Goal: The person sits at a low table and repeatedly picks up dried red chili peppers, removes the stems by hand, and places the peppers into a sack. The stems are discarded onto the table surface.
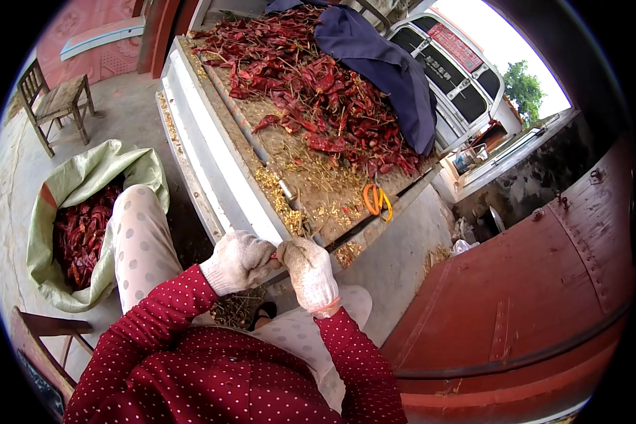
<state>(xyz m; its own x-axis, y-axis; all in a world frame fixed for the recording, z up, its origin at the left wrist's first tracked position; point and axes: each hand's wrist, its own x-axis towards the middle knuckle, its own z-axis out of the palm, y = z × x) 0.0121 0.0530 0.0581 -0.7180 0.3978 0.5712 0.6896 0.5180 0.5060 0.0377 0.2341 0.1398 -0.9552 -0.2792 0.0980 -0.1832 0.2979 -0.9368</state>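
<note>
White knit work gloves, soiled at the fingers, cover both hands, which meet over the near edge of the truck bed (339,225). Between my left hand (242,261) and my right hand (308,271) a small red piece of dried chili pepper (273,255) shows; the fingers hide most of it. Both hands pinch it with curled fingers. Beyond them a large heap of dried red chili peppers (318,90) lies on the bed, stems among them. Orange-handled scissors (377,201) rest by the bed's right edge, blades hardly visible.
Left of my knee stands a pale green woven sack (37,254) holding dried chilies (85,233). Dark blue cloth (373,63) partly covers the heap. Loose seeds (275,191) litter the bed's border. A wooden chair (63,100) stands far left; a red riveted metal panel (509,275) borders the right.
</note>
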